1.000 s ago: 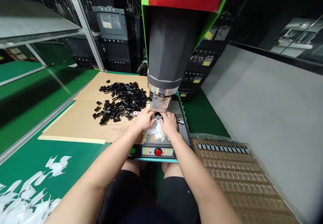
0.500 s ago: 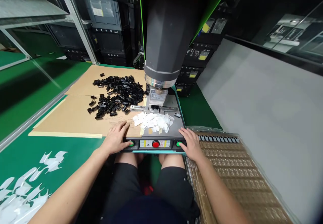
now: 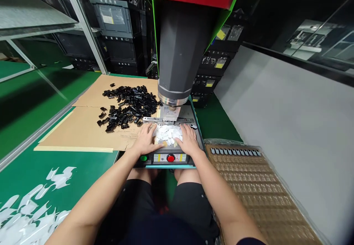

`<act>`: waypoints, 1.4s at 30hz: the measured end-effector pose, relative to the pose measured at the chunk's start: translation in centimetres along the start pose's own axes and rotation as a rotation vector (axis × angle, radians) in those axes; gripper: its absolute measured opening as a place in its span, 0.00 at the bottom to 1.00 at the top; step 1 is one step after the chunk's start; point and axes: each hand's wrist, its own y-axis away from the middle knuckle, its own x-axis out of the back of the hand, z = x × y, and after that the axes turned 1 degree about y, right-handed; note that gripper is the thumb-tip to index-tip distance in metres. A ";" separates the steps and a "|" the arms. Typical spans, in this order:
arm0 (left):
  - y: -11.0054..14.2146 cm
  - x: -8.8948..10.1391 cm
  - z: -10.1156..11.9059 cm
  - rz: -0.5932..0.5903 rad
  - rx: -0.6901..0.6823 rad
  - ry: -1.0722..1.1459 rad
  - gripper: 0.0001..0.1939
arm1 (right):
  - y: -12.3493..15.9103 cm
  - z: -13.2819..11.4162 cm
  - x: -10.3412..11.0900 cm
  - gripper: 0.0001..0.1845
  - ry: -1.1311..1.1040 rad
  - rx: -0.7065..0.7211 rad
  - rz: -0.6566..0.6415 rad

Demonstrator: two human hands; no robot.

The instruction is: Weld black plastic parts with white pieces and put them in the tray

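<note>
On my feed, the left hand [image 3: 145, 140] and right hand [image 3: 190, 140] flank a white pile [image 3: 168, 132] on the machine base [image 3: 189, 111], fingers [image 3: 189, 130] loose, thumbs wide. The machine head [image 3: 174, 53] blocks my view ahead; black parts [image 3: 136, 103] crowd left, a brown tray [image 3: 249, 189] right.

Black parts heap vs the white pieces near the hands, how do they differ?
Colour: black parts dark, glossy; white pieces pale, flat-looking.
Place: black parts on the cardboard; white pieces mostly on the grey base, between left hand and right hand.
Spread: black parts cover more area than those white pieces.
Shared: both are loose, jumbled heaps.
</note>
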 end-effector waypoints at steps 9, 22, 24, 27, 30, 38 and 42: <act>-1.8 -2.4 3.1 -0.079 0.074 -0.035 0.59 | -1.9 -1.8 -1.4 0.39 0.062 -0.061 -0.041; -1.4 -2.0 3.4 0.054 0.023 0.083 0.51 | -1.5 -0.9 -1.3 0.33 -0.156 0.013 0.222; -1.6 -1.7 2.9 0.078 0.041 0.108 0.49 | -1.8 0.5 -0.9 0.29 -0.165 0.001 0.303; -2.1 -1.2 1.7 0.104 0.052 0.115 0.46 | -2.7 3.1 -0.5 0.26 -0.129 -0.122 0.394; -2.4 -0.9 0.6 0.093 0.067 0.112 0.46 | -3.1 5.2 -0.7 0.26 -0.099 -0.236 0.340; -3.2 -1.0 0.4 0.151 0.025 0.143 0.40 | -2.9 4.8 -1.0 0.25 -0.116 -0.161 0.294; -6.6 -0.7 0.7 0.164 -0.049 0.158 0.32 | -5.2 2.2 0.4 0.22 -0.168 -0.104 0.320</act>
